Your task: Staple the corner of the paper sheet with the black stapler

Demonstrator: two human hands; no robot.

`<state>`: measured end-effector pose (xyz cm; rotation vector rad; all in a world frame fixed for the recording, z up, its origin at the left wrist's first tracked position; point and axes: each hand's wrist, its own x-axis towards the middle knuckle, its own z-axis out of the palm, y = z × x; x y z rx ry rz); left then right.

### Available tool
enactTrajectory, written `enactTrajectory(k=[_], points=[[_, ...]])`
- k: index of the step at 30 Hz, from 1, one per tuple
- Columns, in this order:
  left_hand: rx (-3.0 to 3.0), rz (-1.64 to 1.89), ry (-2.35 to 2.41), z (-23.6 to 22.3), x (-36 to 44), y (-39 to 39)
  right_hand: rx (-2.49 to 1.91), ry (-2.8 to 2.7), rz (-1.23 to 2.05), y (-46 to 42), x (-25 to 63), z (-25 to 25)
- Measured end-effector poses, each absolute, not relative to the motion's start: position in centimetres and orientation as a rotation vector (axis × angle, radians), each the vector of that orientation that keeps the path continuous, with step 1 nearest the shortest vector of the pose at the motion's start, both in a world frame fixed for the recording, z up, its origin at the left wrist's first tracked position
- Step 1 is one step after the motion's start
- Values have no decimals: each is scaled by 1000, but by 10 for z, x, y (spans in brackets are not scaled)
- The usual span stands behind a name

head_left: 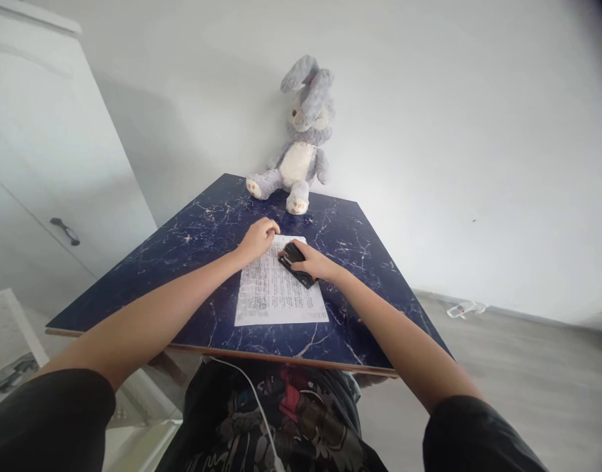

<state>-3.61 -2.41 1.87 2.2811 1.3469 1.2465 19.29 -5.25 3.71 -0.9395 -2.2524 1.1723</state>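
Note:
A black stapler [295, 263] is in my right hand [313, 262], with the fingers wrapped round it. It lies slantwise over the upper right part of a printed sheet of paper [276, 301]. My left hand [258, 240] rests at the sheet's upper left corner, its fingers curled at the top edge, and seems to pinch the paper there. Whether there is more than one sheet I cannot tell. The paper lies flat on a dark blue marbled table [197, 242].
A grey plush rabbit [301, 137] sits at the table's far edge against the white wall [453, 131]. At left stands a white cabinet [45, 151] with a dark handle [65, 231]. A white cable [254, 393] hangs before my shirt. A clear plastic item [465, 308] lies on the floor at right.

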Motion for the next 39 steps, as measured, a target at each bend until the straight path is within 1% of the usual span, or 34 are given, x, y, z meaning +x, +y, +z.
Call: enactTrajectory(k=[2, 7, 10, 13, 16, 19, 21, 26, 28, 31, 39], points=[[2468, 1017, 1213, 12, -29, -26, -1013, -2220, 1116, -54, 218, 41], [2647, 657, 1047, 1, -18, -36, -1237, -2313, 866, -50, 262, 50], [2645, 582, 1014, -1, -19, -38, -1315, -2325, 739, -45, 270, 55], [2626, 545, 968, -2, -20, -36, -1205, -2344, 612, -46, 268, 58], [2615, 526, 930, -1, -18, -34, -998, -2437, 638, -49, 260, 59], [2616, 544, 958, 1, -15, -35, -948, -2460, 641, -50, 256, 58], [2617, 563, 974, 3, -15, -35, -938, -2405, 751, -47, 263, 59], [2578, 652, 967, 6, -18, -36, -843, -2228, 1437, -36, 307, 62], [2529, 742, 983, 7, -19, -36, -775, -2167, 1610, -33, 320, 59], [2465, 834, 1016, 11, -19, -37, -712, -2059, 1724, -31, 328, 50], [2412, 878, 1033, 11, -18, -37, -740, -1926, 1847, -25, 333, 38]])
